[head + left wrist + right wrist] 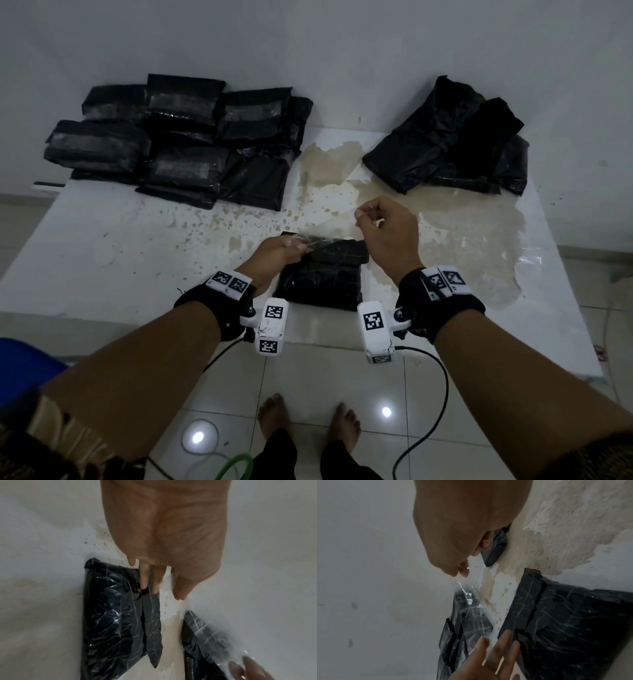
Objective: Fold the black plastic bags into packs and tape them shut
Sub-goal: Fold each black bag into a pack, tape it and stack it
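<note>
A folded black pack [322, 274] [116, 622] [565, 628] lies on the white table [102, 257] near its front edge. My left hand [294, 245] [154, 586] rests its straight fingers on the pack's far left corner, with one end of a clear tape strip [329, 236] [471, 597] at the fingertips. My right hand [359, 217] [462, 570] pinches the strip's other end between thumb and forefinger, raised above the pack's far right corner. The tape stretches taut between both hands, just over the pack's far edge.
Several taped black packs [178, 137] are stacked at the back left. A heap of loose black bags [452, 144] lies at the back right. The table top has peeled, stained patches [462, 233]. Bare feet and cables are on the tiled floor below.
</note>
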A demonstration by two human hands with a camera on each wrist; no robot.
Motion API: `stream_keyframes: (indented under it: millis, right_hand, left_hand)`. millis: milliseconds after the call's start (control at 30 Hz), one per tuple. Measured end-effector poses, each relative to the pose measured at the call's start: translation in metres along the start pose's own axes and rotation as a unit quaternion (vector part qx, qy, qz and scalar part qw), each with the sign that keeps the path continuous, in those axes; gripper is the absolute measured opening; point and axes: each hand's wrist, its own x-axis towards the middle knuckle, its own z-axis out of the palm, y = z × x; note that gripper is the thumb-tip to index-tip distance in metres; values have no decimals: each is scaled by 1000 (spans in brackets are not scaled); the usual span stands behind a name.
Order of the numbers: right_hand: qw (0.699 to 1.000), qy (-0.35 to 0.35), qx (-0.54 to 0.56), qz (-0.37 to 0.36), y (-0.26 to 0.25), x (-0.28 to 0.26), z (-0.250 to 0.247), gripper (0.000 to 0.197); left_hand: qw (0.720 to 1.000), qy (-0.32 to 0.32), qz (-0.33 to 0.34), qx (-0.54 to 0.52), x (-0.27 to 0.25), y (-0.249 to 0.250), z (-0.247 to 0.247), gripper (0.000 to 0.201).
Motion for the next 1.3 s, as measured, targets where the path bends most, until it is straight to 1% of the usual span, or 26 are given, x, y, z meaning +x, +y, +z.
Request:
stream_keyframes:
  millis: [67, 200, 333, 433, 533, 633, 767, 833, 900, 967, 1033, 1067, 1167, 1233, 1300]
  right_hand:
    - [999, 3, -18, 29, 5, -2, 2, 9]
    - [995, 11, -19, 95, 16, -10, 7, 9]
    - [994, 21, -16, 110, 13, -15, 13, 11]
    - [992, 26, 4, 124, 11, -12, 14, 13]
    - [992, 32, 7, 124, 12, -9, 11, 13]
    - [994, 28, -22, 104, 12, -10, 4, 13]
    - [994, 26, -31, 104, 13, -13, 3, 12]
    - [992, 29, -23, 120, 16, -14, 6, 12]
    - [990, 31, -18, 134, 18, -14, 10, 14]
    - [988, 27, -13, 151, 22, -13, 13, 23]
    - [983, 21, -20, 180, 28, -12, 16, 40]
    - [981, 16, -35, 192, 30, -10, 18, 43]
    - [976, -8, -92, 198, 31, -9, 17, 25]
    - [974, -15, -102, 204, 32, -9, 16, 28]
    - [971, -9, -99, 217, 34, -10, 16, 30]
  left_hand:
    - [999, 7, 8, 35, -3, 5, -5, 24]
    - [992, 43, 54, 106, -2, 16, -22, 19]
    - [983, 88, 82, 138, 1, 29, -30, 19]
    - [980, 112, 78, 147, 2, 35, -31, 16]
    - [980, 95, 62, 162, 2, 40, -30, 10]
    - [983, 72, 48, 161, 1, 45, -29, 7]
    - [981, 84, 57, 162, 6, 47, -30, 10]
    - [970, 97, 74, 210, 7, 48, -28, 16]
    - [945, 120, 96, 289, 6, 50, -25, 20]
    - [929, 132, 107, 328, 7, 49, -24, 20]
    - [928, 130, 99, 335, 10, 45, -24, 21]
    - [927, 126, 94, 340, 11, 43, -25, 22]
    - [925, 120, 108, 343, 10, 38, -23, 23]
    - [930, 115, 118, 328, 11, 34, -21, 23]
    - [941, 105, 105, 305, 13, 31, -20, 21]
